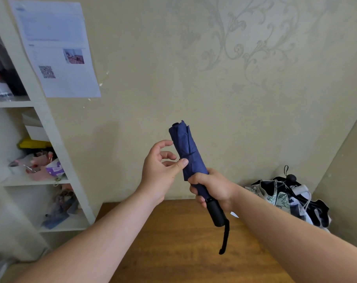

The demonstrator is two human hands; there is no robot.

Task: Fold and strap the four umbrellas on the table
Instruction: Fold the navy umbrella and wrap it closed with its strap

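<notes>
- Left hand [160, 170], center of the frame: thumb tip presses on the strap [190, 155] wrapped round the blue umbrella [188, 154], the other fingers are loosely curled and spread, not touching the fabric.
- Right hand [212, 188], just below and to the right: fingers wrapped tight round the lower end of the rolled canopy, right above the black handle [215, 213].
- So the blue umbrella is up in the air mid-frame, folded, tilted with its tip toward the upper left, wrist loop [224, 240] dangling off the handle.
- Under it, the wooden table [173, 242] along the bottom of the frame.
- Right edge: a pile of other umbrellas [289, 199], black and white patterned, can't tell how many.
- Left side: white shelf [57, 144] full of stuff, paper sheet [57, 48] pinned upper left.
</notes>
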